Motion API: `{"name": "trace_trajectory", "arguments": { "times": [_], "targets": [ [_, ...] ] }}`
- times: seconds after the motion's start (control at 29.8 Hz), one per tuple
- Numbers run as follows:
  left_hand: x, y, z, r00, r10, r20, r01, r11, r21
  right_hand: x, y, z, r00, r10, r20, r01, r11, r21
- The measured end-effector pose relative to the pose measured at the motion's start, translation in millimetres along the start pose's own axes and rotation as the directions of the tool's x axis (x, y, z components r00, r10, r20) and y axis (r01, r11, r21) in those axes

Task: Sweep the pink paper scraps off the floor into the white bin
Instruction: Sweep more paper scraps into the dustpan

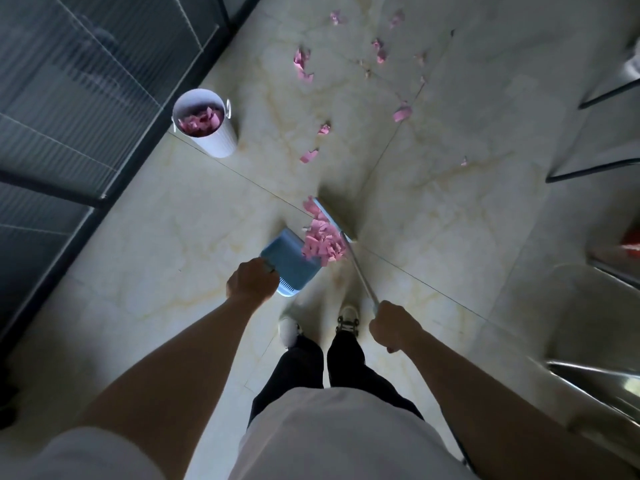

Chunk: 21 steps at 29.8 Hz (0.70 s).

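My left hand (252, 280) grips the handle of a blue dustpan (289, 260) resting on the pale floor. My right hand (393, 326) grips the metal handle of a broom (335, 224), whose head stands just right of the dustpan's mouth. A heap of pink paper scraps (323, 242) lies between the broom head and the dustpan, partly on its lip. Several loose pink scraps (309, 156) are scattered farther ahead on the tiles. The white bin (218, 140) stands to the upper left with pink scraps inside.
A dark glass partition (69, 98) runs along the left side, close behind the bin. Metal chair legs and shiny metal furniture (595, 375) stand along the right. My two feet (318, 327) are just below the dustpan.
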State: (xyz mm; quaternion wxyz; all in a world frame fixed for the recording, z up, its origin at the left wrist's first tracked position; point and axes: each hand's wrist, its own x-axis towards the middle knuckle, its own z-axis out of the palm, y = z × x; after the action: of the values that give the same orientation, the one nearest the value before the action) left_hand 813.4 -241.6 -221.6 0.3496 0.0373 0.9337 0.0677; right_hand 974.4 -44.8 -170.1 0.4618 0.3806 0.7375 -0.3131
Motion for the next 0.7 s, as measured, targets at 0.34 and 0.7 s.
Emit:
{"name": "trace_trajectory", "arguments": {
  "times": [0.34, 0.7],
  "targets": [
    [-1, 27, 11, 1.0, 0.02, -0.011, -0.021, 0.999, -0.031, -13, 28, -13, 0.993, -0.111, 0.038, 0.112, 0.994, -0.019],
    [-6, 16, 4, 1.0, -0.023, -0.009, 0.022, 0.996, -0.086, -14, 56, -16, 0.989, -0.048, -0.137, 0.05, 0.999, 0.011]
  ]
}}
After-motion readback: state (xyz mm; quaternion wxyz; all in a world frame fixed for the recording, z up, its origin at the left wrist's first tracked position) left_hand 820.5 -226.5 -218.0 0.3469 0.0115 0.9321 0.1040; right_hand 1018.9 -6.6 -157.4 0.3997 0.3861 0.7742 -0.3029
